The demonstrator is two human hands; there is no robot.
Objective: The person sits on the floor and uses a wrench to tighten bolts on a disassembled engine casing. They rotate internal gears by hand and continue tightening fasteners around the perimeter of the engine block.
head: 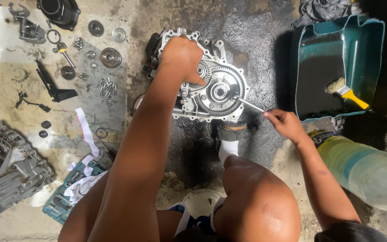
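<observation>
A silver engine case [191, 101] lies on the oily floor, with a large toothed gear [222, 92] set in its open face. My left hand [182, 56] rests on top of the case, fingers curled down against its upper part beside the gear. My right hand [285, 123] pinches the end of a thin metal tool [251, 105]. The tool's tip touches the right side of the gear. My foot [231, 132] in a sandal is pressed against the case's lower edge.
Loose gears, bolts and small parts [99, 56] are spread on cardboard at the left. Another engine casing [10, 172] lies lower left, by a teal tool tray [68, 197]. A cut teal container of dark liquid [337, 67] holds a yellow-handled brush [348, 93]. A plastic jug [368, 168] lies right.
</observation>
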